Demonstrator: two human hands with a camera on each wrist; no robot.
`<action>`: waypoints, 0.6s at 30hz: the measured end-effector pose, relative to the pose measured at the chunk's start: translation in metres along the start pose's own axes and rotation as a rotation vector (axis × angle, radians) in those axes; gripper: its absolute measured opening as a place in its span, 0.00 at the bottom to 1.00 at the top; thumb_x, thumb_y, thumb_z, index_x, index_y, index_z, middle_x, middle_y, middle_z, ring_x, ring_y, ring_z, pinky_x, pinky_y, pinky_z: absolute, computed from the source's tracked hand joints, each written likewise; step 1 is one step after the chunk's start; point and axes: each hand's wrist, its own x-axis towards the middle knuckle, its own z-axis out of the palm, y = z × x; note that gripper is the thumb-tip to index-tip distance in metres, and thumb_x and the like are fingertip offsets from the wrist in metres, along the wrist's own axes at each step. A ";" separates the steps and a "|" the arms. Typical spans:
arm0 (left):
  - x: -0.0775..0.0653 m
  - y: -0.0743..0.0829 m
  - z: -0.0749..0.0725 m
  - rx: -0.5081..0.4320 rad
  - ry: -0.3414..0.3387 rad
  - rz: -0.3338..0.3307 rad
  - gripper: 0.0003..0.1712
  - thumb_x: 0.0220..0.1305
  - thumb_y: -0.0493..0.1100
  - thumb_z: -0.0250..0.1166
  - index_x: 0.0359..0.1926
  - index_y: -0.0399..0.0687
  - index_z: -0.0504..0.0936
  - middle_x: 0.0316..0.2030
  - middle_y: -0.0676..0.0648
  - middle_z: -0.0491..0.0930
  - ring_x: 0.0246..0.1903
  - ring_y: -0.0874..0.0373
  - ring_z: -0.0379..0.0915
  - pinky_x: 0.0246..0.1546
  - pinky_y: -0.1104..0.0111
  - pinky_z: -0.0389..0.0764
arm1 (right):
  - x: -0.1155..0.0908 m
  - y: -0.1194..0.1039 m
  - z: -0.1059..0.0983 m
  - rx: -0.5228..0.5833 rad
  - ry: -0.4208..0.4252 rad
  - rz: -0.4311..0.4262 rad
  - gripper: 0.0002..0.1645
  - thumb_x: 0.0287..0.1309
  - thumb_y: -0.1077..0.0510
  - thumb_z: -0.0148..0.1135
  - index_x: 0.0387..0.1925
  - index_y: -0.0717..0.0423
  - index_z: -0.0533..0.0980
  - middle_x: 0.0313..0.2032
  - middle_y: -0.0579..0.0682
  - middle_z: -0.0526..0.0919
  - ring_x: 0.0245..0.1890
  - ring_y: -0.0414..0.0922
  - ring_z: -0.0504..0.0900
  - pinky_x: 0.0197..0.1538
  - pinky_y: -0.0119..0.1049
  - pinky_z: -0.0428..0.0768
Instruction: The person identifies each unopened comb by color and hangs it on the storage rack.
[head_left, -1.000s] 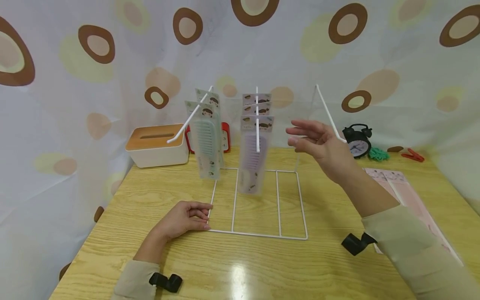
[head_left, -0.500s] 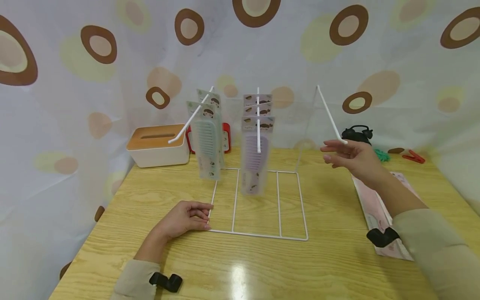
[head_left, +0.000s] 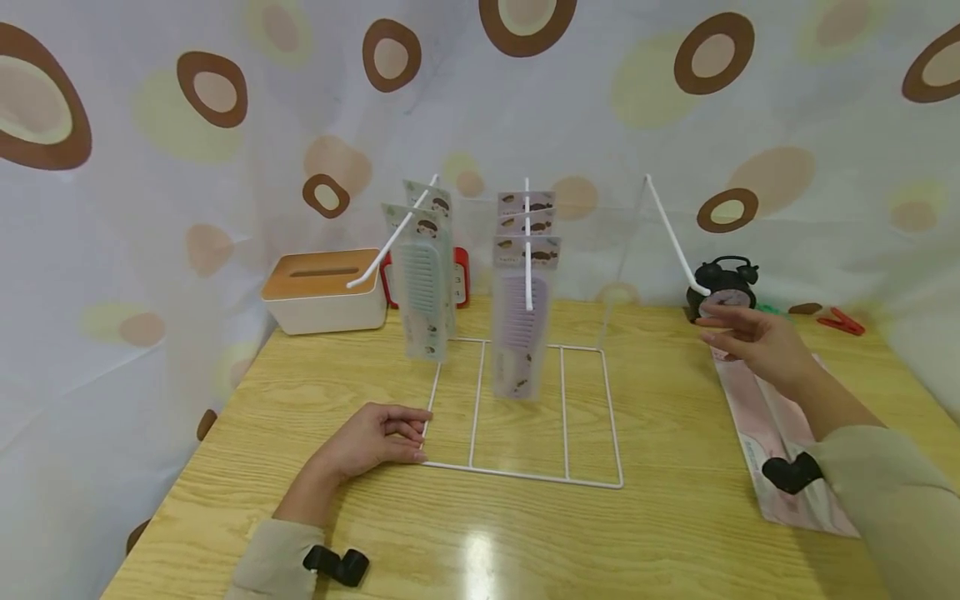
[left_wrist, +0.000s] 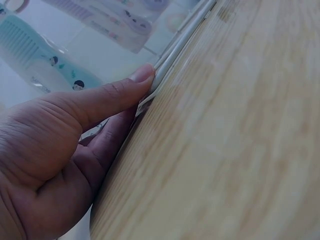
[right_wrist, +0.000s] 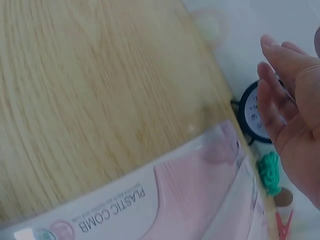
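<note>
My left hand [head_left: 371, 443] holds the front left corner of a white wire display rack [head_left: 525, 475], thumb on the wire in the left wrist view. Green packaged combs [head_left: 422, 287] hang from the rack's left prong. On the middle prong hang several purple packaged combs [head_left: 521, 312]; the right prong [head_left: 671, 229] carries nothing. My right hand [head_left: 772, 350] hovers over the far end of pink packaged combs [head_left: 750, 425] lying on the table, its fingers loosely bent and holding nothing. The right wrist view shows the "PLASTIC COMB" print on a pink comb package [right_wrist: 185, 195].
Behind my right hand stands a black alarm clock [head_left: 705, 275]. A green coiled bundle [right_wrist: 269, 175] and a red clip [head_left: 842, 322] lie at the back right. A tissue box [head_left: 322, 315] with a wooden lid and a red-framed object [head_left: 462, 275] stand at the back left.
My right hand has moved right and down, from beside the right prong to over the pink packaged combs. My left hand stays at the rack's corner.
</note>
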 end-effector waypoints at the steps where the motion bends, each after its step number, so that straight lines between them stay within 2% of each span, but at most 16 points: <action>1: 0.000 0.000 0.000 0.002 0.000 0.003 0.34 0.55 0.34 0.75 0.63 0.30 0.75 0.46 0.37 0.79 0.40 0.61 0.81 0.45 0.71 0.86 | 0.000 0.005 -0.002 -0.010 -0.001 0.003 0.27 0.67 0.57 0.64 0.66 0.46 0.72 0.45 0.20 0.83 0.39 0.26 0.82 0.32 0.28 0.83; 4: 0.000 0.001 0.000 0.004 -0.001 0.009 0.34 0.56 0.34 0.75 0.63 0.30 0.75 0.46 0.37 0.80 0.41 0.60 0.81 0.45 0.71 0.86 | -0.001 0.016 -0.008 -0.059 -0.018 0.026 0.27 0.67 0.55 0.64 0.66 0.44 0.72 0.44 0.17 0.82 0.37 0.26 0.82 0.27 0.29 0.79; 7: 0.001 0.001 0.000 0.003 -0.002 0.009 0.33 0.56 0.34 0.75 0.63 0.31 0.76 0.45 0.37 0.80 0.41 0.60 0.81 0.45 0.71 0.86 | 0.000 0.026 -0.014 -0.154 -0.035 0.053 0.30 0.68 0.52 0.63 0.68 0.52 0.70 0.45 0.16 0.80 0.38 0.25 0.79 0.29 0.28 0.78; 10: 0.002 0.000 0.001 -0.004 -0.005 0.006 0.33 0.56 0.34 0.75 0.62 0.30 0.76 0.45 0.38 0.80 0.41 0.60 0.81 0.45 0.71 0.86 | 0.001 0.033 -0.020 -0.313 -0.055 0.092 0.34 0.67 0.48 0.64 0.69 0.58 0.69 0.52 0.30 0.81 0.40 0.29 0.76 0.35 0.24 0.77; 12: 0.002 -0.001 0.001 -0.008 -0.006 0.005 0.33 0.55 0.34 0.75 0.62 0.30 0.76 0.45 0.39 0.80 0.41 0.60 0.81 0.45 0.71 0.86 | 0.002 0.036 -0.023 -0.416 -0.094 0.115 0.36 0.65 0.47 0.66 0.69 0.59 0.69 0.59 0.47 0.80 0.46 0.38 0.75 0.39 0.24 0.76; 14: 0.002 -0.001 0.001 -0.011 -0.005 0.004 0.34 0.55 0.34 0.75 0.62 0.31 0.76 0.45 0.39 0.80 0.40 0.60 0.81 0.45 0.71 0.86 | 0.004 0.039 -0.025 -0.482 -0.140 0.121 0.38 0.63 0.46 0.68 0.69 0.58 0.69 0.64 0.63 0.74 0.49 0.48 0.75 0.42 0.27 0.75; 16: 0.002 -0.001 0.001 -0.012 -0.001 0.002 0.34 0.55 0.34 0.75 0.62 0.31 0.76 0.44 0.39 0.80 0.40 0.61 0.81 0.44 0.71 0.86 | 0.007 0.041 -0.026 -0.516 -0.175 0.099 0.41 0.61 0.46 0.70 0.69 0.60 0.68 0.63 0.69 0.73 0.48 0.55 0.75 0.41 0.29 0.75; 18: 0.002 -0.001 0.000 -0.014 0.002 0.000 0.33 0.55 0.33 0.75 0.62 0.31 0.76 0.44 0.39 0.80 0.40 0.61 0.81 0.44 0.71 0.86 | 0.010 0.042 -0.025 -0.540 -0.194 0.078 0.44 0.59 0.45 0.71 0.69 0.61 0.67 0.62 0.70 0.73 0.45 0.56 0.77 0.41 0.32 0.76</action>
